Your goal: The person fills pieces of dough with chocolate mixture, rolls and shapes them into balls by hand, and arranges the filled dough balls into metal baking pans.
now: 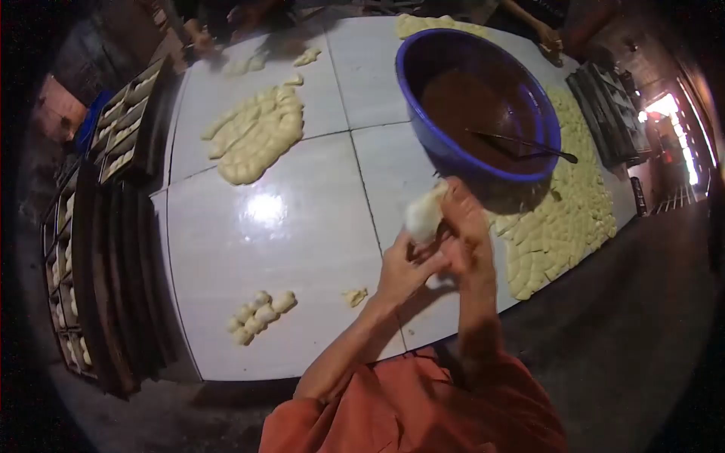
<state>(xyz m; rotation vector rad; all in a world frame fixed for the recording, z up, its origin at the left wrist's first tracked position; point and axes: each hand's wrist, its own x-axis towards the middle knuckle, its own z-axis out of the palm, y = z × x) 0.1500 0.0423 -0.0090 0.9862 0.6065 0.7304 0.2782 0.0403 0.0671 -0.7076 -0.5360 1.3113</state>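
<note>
A pale piece of dough [424,214] is held up in front of me, just short of the blue basin [423,143]. My left hand [408,270] has its fingers closed at the lower side of the dough. Pressed against the dough from the right is my right hand [467,226], its fingers curled and brown smears on them. The exact finger contact is partly hidden and blurred. Inside the basin lies a brown filling [472,106], with a dark stick-like utensil [521,143] resting across it to the rim.
Scored dough sheets [563,204] lie beside the basin; another dough slab [260,132] is at the left. Small dough balls [260,315] and a dough scrap [354,297] sit nearer. Wooden trays [128,124] line the left edge, more trays [613,113] the right. Other people's hands [550,41] show at the far edge.
</note>
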